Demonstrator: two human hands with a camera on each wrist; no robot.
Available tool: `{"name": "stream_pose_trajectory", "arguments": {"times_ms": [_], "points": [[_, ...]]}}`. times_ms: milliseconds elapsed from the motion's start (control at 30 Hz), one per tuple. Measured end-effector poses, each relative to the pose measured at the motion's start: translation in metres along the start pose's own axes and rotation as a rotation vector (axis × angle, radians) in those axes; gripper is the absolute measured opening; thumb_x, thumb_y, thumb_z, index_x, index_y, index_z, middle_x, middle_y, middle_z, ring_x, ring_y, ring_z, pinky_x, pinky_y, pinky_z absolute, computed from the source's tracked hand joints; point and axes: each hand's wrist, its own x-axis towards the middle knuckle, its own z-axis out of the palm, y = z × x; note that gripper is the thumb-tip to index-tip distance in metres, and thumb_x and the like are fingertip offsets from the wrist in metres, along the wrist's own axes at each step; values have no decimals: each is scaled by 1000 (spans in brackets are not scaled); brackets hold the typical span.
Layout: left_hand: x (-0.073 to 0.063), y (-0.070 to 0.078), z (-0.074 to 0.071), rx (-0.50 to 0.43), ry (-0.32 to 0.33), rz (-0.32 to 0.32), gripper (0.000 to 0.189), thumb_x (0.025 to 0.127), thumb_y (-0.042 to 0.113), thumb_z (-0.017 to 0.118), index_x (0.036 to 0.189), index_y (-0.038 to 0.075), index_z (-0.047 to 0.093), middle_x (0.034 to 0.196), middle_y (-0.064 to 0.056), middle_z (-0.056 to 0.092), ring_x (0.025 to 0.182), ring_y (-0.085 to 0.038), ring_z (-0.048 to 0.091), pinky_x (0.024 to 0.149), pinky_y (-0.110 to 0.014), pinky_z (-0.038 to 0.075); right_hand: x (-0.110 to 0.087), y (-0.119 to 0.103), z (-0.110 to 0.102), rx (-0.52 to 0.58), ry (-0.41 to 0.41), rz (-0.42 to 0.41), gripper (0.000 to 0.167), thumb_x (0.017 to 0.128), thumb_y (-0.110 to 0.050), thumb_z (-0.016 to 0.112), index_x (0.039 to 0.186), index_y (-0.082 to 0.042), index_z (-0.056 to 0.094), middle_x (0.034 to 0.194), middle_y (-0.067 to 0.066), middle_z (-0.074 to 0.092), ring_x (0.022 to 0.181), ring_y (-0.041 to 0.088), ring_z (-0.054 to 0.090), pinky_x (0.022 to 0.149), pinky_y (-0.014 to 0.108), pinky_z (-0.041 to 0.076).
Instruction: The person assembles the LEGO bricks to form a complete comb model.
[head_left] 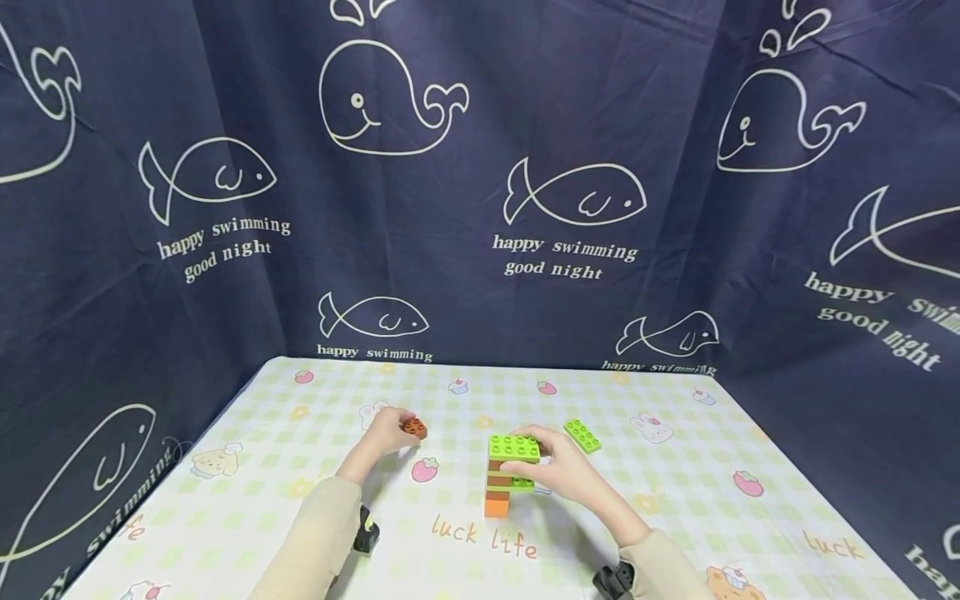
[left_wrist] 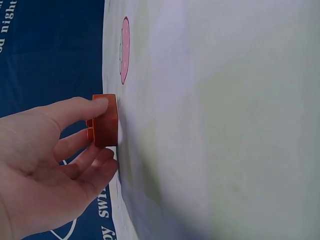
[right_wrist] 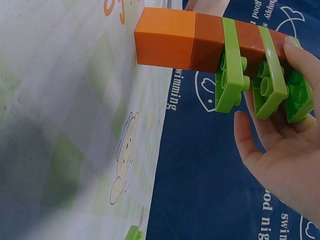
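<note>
On the left, a small reddish-brown building brick point(head_left: 415, 428) sits on the table with its studs up. My left hand point(head_left: 386, 432) pinches it; in the left wrist view the thumb presses the side of the brown brick point(left_wrist: 106, 121). Near the middle stands a brick tower point(head_left: 497, 481): an orange brick at the bottom, then brown bricks alternating with light green plates that jut out to the right. My right hand point(head_left: 558, 463) grips the upper part of the tower, thumb in front. In the right wrist view the green plates point(right_wrist: 231, 82) overhang towards the palm.
A loose light green plate point(head_left: 582, 435) lies behind and right of the tower. The table point(head_left: 420, 567) has a checked, printed cloth, and a dark blue curtain point(head_left: 465, 200) with fish and whales hangs behind its far edge.
</note>
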Motion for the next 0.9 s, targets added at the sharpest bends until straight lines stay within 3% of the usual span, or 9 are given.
{"name": "stream_pose_trajectory", "arguments": {"times_ms": [267, 667, 900], "points": [[1, -4, 1, -4, 1, -34, 39, 69, 5, 77, 104, -9, 64, 91, -16, 68, 82, -22, 60, 83, -40, 51, 0, -1, 2, -7, -2, 10, 50, 78, -43, 73, 117, -14, 63, 114, 1, 65, 102, 19, 61, 87, 31, 50], [0, -2, -1, -11, 13, 5, 38, 72, 1, 73, 108, -6, 64, 95, -16, 67, 87, -25, 61, 85, -43, 51, 1, 0, 1, 10, -8, 4, 49, 78, -42, 74, 117, -14, 62, 109, 0, 66, 95, 16, 63, 84, 29, 51], [0, 1, 0, -11, 17, -14, 41, 72, 4, 74, 109, -9, 60, 95, -18, 66, 87, -27, 61, 84, -43, 51, 1, 0, 1, -4, -14, 5, 49, 78, -41, 73, 117, -14, 62, 105, -2, 66, 91, 11, 61, 82, 25, 50]]}}
